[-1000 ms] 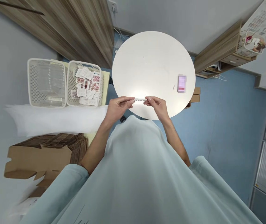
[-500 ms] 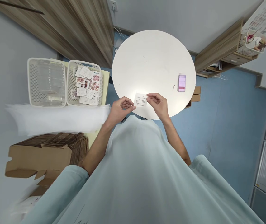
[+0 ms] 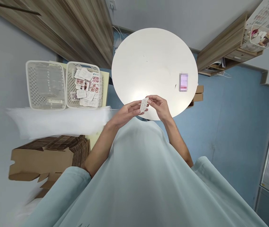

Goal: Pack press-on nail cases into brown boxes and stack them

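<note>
A small white card with printed lines of text point(image 3: 144, 105) is held up, tilted, over the near edge of the round white table point(image 3: 153, 47). My right hand point(image 3: 161, 108) pinches its upper right corner between thumb and fingers. From the other side, my left hand point(image 3: 127, 113) holds the card's left edge, the thumb close to its lower corner and the fingers reaching behind it. Their tips show past the card's right side. What is on the card's back cannot be seen.
To the left, a white basket point(image 3: 101, 91) holds several similar cards, some with reddish oval items. Beside it stands another white basket point(image 3: 28, 83). White plastic sheets point(image 3: 61, 123) and flattened cardboard boxes point(image 3: 42, 160) lie nearer. A blurred phone-like object point(image 3: 183, 82) rests on the table's right.
The card has turned from facing me flat to a steep tilt. My left hand has moved right, its fingers now stretched behind the card; my right hand keeps its pinch.
</note>
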Available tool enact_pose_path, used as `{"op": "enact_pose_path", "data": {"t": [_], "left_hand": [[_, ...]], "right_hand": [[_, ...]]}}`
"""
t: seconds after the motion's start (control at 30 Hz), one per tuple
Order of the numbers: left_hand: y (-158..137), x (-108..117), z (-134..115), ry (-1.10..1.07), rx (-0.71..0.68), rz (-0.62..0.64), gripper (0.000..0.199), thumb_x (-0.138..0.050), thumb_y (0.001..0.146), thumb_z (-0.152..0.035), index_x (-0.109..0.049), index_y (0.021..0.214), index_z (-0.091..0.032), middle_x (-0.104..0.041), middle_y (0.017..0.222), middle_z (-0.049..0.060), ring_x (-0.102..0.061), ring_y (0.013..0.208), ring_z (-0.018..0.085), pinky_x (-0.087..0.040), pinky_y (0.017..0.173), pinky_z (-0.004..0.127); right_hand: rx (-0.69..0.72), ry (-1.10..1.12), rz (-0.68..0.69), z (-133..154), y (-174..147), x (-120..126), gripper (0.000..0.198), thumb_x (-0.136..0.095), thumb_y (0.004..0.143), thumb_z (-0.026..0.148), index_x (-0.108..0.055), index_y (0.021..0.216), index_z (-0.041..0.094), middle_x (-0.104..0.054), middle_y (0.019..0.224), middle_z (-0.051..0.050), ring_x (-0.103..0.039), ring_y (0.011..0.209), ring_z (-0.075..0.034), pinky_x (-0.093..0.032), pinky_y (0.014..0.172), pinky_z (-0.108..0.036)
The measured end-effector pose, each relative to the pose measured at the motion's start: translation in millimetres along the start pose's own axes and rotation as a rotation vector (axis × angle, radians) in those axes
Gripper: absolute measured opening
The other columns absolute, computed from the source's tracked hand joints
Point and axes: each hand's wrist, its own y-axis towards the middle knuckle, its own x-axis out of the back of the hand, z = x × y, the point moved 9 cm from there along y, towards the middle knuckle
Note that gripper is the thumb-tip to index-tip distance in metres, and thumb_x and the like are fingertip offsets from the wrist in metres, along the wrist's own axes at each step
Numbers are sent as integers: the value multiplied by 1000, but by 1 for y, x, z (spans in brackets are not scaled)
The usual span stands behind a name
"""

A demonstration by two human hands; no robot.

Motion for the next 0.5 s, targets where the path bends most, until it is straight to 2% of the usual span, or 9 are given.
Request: {"op": "enact_pose_path", "data": {"t": [0.1,0.23,0.33,0.4,0.5], "left_hand": [[2,-2,0,8,-6,-27,81,-94,83,-67,-75,148,-24,-74,151,18,-71,141,42,-56,121,59],[6,18,6,168,-46,-240,79,-95,83,-62,-73,149,-25,-74,151,16,-68,144,39,-55,123,56],[9,31,11,304,-85,-385,86,-97,78,-62,-69,150,-24,-75,149,15,-69,142,37,-58,120,53],[11,34,12,371,-111,-432,86,-97,77,-61,-69,150,-24,-73,151,14,-70,139,36,-60,118,52],[10,33,9,427,-139,-463,82,-97,77,-58,-71,148,-26,-70,155,13,-71,136,35,-61,115,51]], "right_hand": [[6,-33,-32,1,-1,1,53,-88,88,74,-86,115,28,-84,126,-6,-77,125,-28,-63,115,-48],[21,-74,-116,4,-6,1,56,-84,90,76,-85,120,28,-84,129,-7,-76,130,-29,-63,114,-46],[-16,-89,-128,0,-11,-3,56,-89,84,75,-84,110,26,-85,118,-7,-80,116,-28,-67,105,-44],[-46,-98,-140,-6,-13,-5,56,-93,80,74,-82,101,24,-85,108,-6,-81,104,-26,-68,97,-42],[-64,-107,-183,-12,-13,1,54,-89,82,75,-80,91,23,-82,95,-4,-79,93,-23,-66,89,-39]]}}
